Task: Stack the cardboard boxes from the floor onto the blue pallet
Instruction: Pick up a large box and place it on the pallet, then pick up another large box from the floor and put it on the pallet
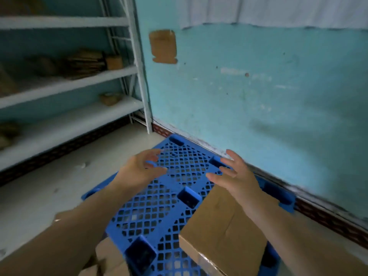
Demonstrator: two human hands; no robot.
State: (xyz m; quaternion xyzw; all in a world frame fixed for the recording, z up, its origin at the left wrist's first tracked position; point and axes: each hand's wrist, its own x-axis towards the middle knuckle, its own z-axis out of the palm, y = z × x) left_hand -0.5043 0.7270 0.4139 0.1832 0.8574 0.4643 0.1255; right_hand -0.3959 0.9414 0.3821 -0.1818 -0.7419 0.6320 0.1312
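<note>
A blue plastic lattice pallet (pixel 165 208) lies on the floor against the turquoise wall. One closed brown cardboard box (pixel 225 230) sits on the pallet's right side, taped along its near edge. More cardboard boxes (pixel 111 257) lie on the floor at the pallet's near left corner, partly hidden by my left forearm. My left hand (pixel 139 168) and my right hand (pixel 235 174) hover above the pallet's far half, fingers spread, palms facing each other, holding nothing. The right hand is just beyond the box's far edge.
White metal shelving (pixel 79 76) stands on the left, with flattened cardboard and small boxes on it. The turquoise wall (pixel 258 96) runs close behind the pallet. Pale floor (pixel 49 188) lies between the shelving and the pallet.
</note>
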